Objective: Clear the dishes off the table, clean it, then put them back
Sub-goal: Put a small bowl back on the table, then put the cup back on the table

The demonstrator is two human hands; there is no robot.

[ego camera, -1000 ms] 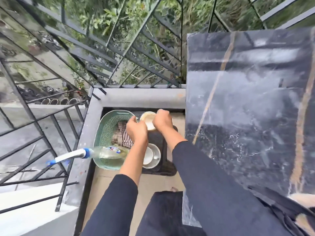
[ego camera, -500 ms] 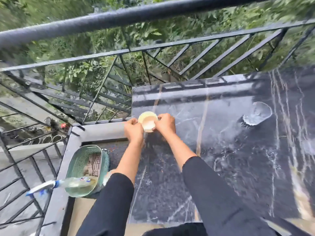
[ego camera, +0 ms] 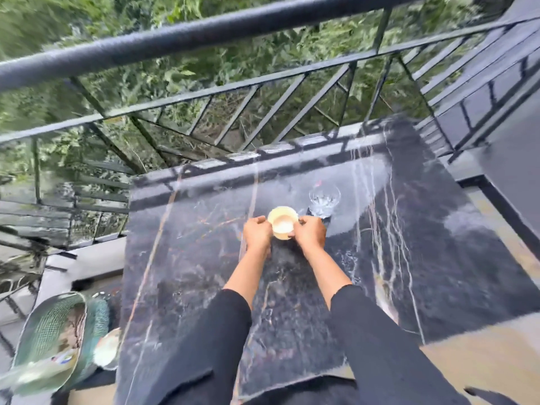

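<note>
Step call: I read this as the put-back phase. The desk (ego camera: 204,287), a dark marbled slab with pale veins, looks wiped and streaky-wet, and only two dishes are on or over it. Both hands are on one cream bowl (ego camera: 283,223) near the middle of the desk, toward the far side. Left hand (ego camera: 257,230) has its fingers curled on the bowl's left rim, right hand (ego camera: 310,232) pinches the right rim. Neither hand is free. I can't tell if the bowl's base is touching the desk or just above it.

Next move, my judgement: set the bowl flat, let go with both hands evenly so it doesn't skid on the slick stone, and keep the right hand off the glass (ego camera: 324,200) just beside it. The clear tumbler stands upright to the bowl's far right, close but apart from it. After that, go to the floor on the left for what's left.

Surface and room, big to small: balcony setting with dense greenery (ego camera: 146,71) beyond. A black metal railing (ego camera: 204,33) with diagonal bars runs along the far edge and round the left side. The desk sits tight to it. Tan floor (ego camera: 467,361) shows lower right. Down left of the desk is a green mesh basket (ego camera: 49,331), tipped toward me, with cloth-like contents too blurred to name. A white dish (ego camera: 108,349) sits just beside the basket, between it and the desk edge. The frame edges are motion-smeared.
</note>
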